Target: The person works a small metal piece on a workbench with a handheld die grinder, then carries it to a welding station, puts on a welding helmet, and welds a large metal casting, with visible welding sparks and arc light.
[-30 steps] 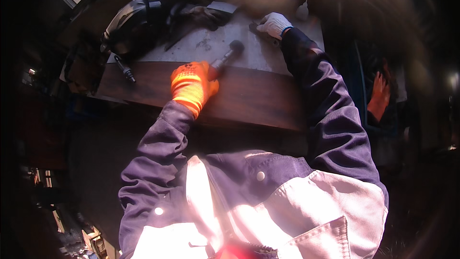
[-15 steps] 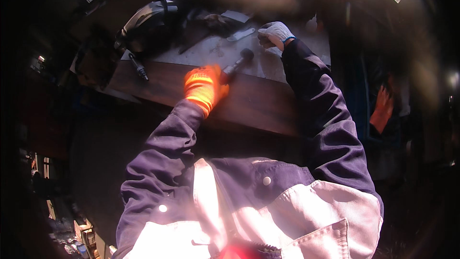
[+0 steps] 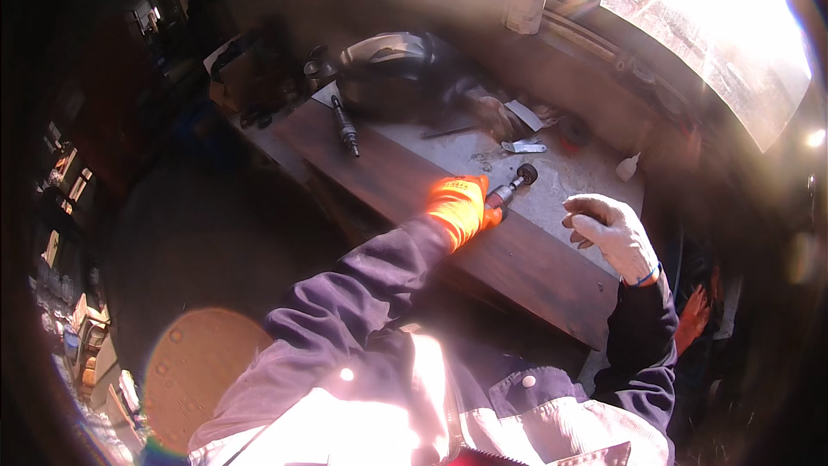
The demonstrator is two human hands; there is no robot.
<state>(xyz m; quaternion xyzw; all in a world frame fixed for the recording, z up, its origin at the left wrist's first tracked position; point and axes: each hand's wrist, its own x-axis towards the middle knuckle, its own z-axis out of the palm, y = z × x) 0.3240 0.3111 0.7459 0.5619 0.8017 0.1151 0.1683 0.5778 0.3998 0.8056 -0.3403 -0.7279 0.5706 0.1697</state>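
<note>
My left hand (image 3: pixel 459 207), in an orange glove, is wrapped round the body of a die grinder (image 3: pixel 502 197). The tool's shaft points away to the upper right and ends in a dark round head (image 3: pixel 526 174) over the pale bench surface. My right hand (image 3: pixel 614 233) wears a white glove and hangs above the bench's right side. Its fingers are curled but apart from the thumb, and nothing shows between them. A second slim metal air tool (image 3: pixel 346 131) lies on the brown board (image 3: pixel 397 174) along the bench's near side.
On the bench's far side stand a dark welding-mask-like shell (image 3: pixel 388 69), a white-handled tool (image 3: pixel 523 147) and a small white bottle (image 3: pixel 628 166). A tin with a red cap (image 3: pixel 526 0) stands by the window. An orange glove or gloved hand (image 3: pixel 693 319) shows dimly at right.
The view has swung, bringing the window and more of the bench in. My right hand has drawn back nearer to me, its fingers loosened. My left hand still grips the grinder.
</note>
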